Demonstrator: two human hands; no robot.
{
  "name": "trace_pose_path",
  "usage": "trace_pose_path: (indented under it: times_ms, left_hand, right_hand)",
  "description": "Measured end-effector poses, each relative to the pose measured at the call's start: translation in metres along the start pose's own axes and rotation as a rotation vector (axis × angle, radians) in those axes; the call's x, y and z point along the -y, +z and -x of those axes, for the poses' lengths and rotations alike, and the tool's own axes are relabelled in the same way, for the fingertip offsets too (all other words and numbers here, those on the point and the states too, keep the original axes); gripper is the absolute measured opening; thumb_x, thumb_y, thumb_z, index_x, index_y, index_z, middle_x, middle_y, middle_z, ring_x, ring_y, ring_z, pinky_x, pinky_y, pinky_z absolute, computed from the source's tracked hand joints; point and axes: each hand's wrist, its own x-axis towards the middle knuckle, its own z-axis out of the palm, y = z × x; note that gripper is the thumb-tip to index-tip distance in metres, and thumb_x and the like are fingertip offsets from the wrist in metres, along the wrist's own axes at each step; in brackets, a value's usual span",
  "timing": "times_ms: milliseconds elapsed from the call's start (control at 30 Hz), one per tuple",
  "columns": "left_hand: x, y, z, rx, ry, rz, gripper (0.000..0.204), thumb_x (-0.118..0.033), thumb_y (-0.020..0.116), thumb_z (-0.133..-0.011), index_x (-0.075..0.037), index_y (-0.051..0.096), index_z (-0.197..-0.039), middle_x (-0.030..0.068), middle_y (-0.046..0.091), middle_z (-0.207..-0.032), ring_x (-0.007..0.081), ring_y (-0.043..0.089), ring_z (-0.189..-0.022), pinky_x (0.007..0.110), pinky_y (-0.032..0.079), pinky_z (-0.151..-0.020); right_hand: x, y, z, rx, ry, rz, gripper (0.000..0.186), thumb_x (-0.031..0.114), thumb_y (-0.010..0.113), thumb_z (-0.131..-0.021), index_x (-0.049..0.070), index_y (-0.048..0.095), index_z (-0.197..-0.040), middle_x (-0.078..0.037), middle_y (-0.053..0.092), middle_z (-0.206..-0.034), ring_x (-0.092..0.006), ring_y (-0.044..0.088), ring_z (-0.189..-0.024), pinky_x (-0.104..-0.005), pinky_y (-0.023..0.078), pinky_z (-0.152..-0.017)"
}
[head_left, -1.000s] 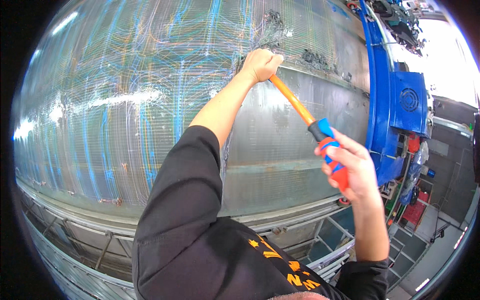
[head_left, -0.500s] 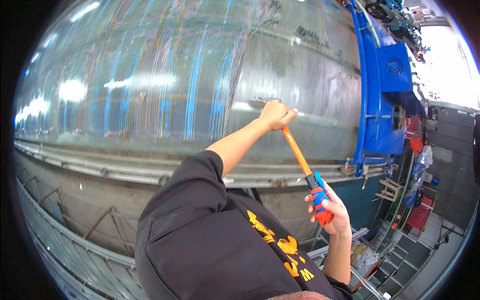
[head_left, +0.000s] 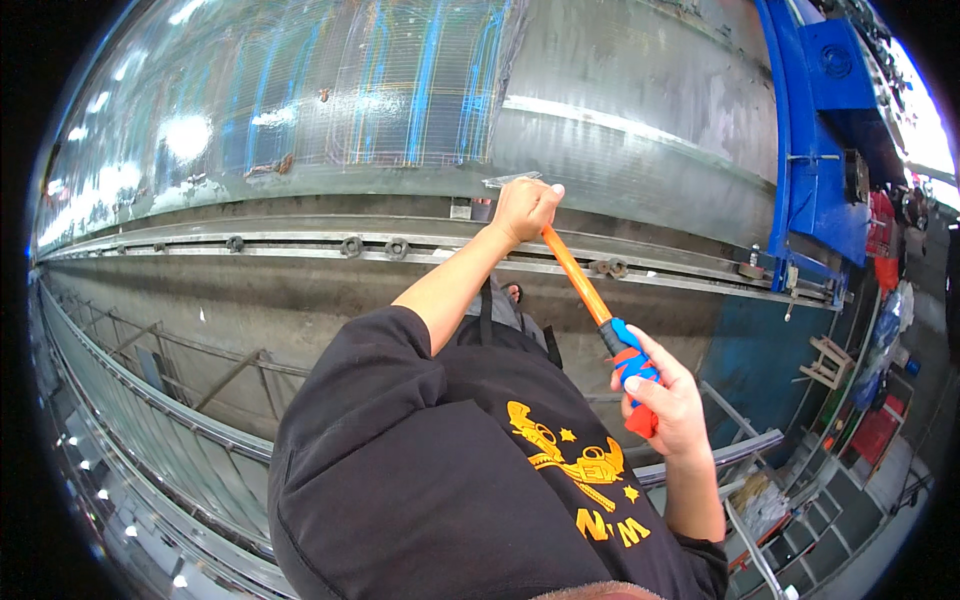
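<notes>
Both hands are on a long-handled tool with an orange shaft (head_left: 580,275). My left hand (head_left: 527,209) is wrapped round the shaft near its far end. Just beyond those knuckles shows a thin, flat, pale tool head, partly hidden, so its kind is unclear. My right hand (head_left: 672,400) closes on the grip (head_left: 634,368), which is wrapped in blue and red; its thumb lies along the wrap. The head is over the near edge of a broad, wet-looking table (head_left: 640,165). To the left on it lies a shiny ribbed sheet (head_left: 330,90) with blue stripes.
A metal rail (head_left: 300,240) with bolts runs along the table's near side. At right stands a blue machine frame (head_left: 800,150). A small wooden stool (head_left: 827,362) and a ladder-like metal frame (head_left: 815,530) are on the lower right, and metal railings (head_left: 200,420) at lower left.
The tool head has come from over the bare grey part of the table back to its near edge. My view has shifted, with the table now higher. Both hands keep their hold.
</notes>
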Motion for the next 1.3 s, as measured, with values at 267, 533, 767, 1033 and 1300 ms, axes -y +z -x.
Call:
trace_pose_path:
  times_ms: [267, 533, 767, 1033, 1300]
  left_hand:
    - [0.023, -0.025, -0.055, -0.092, 0.045, 0.110, 0.048, -0.029, 0.053, -0.095, -0.012, 0.056, -0.050, 0.0084, 0.057, -0.053, 0.0327, 0.060, -0.054, 0.044, 0.047, -0.057]
    - [0.065, -0.068, -0.187, -0.042, 0.178, 0.119, 0.036, -0.026, 0.057, -0.086, -0.010, 0.054, -0.054, 0.0081, 0.053, -0.054, 0.0323, 0.054, -0.050, 0.042, 0.042, -0.052]
    - [0.100, -0.111, -0.314, -0.030, 0.142, 0.147, 0.036, -0.027, 0.056, -0.088, -0.011, 0.051, -0.056, 0.0103, 0.053, -0.056, 0.0351, 0.055, -0.053, 0.046, 0.042, -0.051]
    - [0.141, -0.137, -0.517, -0.045, 0.121, 0.035, 0.048, -0.033, 0.046, -0.096, -0.007, 0.060, -0.058, 0.0165, 0.060, -0.059, 0.0318, 0.064, -0.056, 0.044, 0.047, -0.055]
    - [0.110, -0.072, -0.452, 0.127, 0.050, -0.096, 0.063, -0.052, 0.049, -0.102, -0.007, 0.069, -0.063, 0.0183, 0.064, -0.061, 0.0396, 0.067, -0.064, 0.050, 0.049, -0.062]
  right_hand:
    - [0.129, 0.034, -0.055, -0.013, 0.197, 0.294, 0.076, -0.006, 0.062, -0.086, 0.006, 0.048, -0.160, -0.002, 0.065, -0.092, -0.0056, 0.057, -0.071, -0.0228, 0.048, -0.066]
    - [0.219, 0.063, -0.133, -0.111, 0.311, 0.245, 0.084, 0.004, 0.072, -0.083, 0.002, 0.043, -0.162, -0.010, 0.070, -0.092, -0.0100, 0.062, -0.069, -0.0247, 0.050, -0.066]
    - [0.313, 0.088, -0.228, -0.175, 0.274, 0.140, 0.088, 0.008, 0.073, -0.078, -0.001, 0.043, -0.160, -0.014, 0.068, -0.083, -0.0125, 0.057, -0.055, -0.0250, 0.044, -0.052]
    - [0.382, 0.112, -0.338, -0.152, -0.082, 0.094, 0.056, 0.016, 0.068, -0.092, 0.000, 0.055, -0.145, -0.006, 0.063, -0.088, -0.0099, 0.054, -0.057, -0.0248, 0.044, -0.047]
    - [0.310, 0.050, -0.271, -0.065, -0.047, -0.169, 0.063, 0.011, 0.065, -0.094, 0.004, 0.047, -0.154, -0.013, 0.066, -0.093, -0.0153, 0.057, -0.053, -0.0279, 0.043, -0.041]
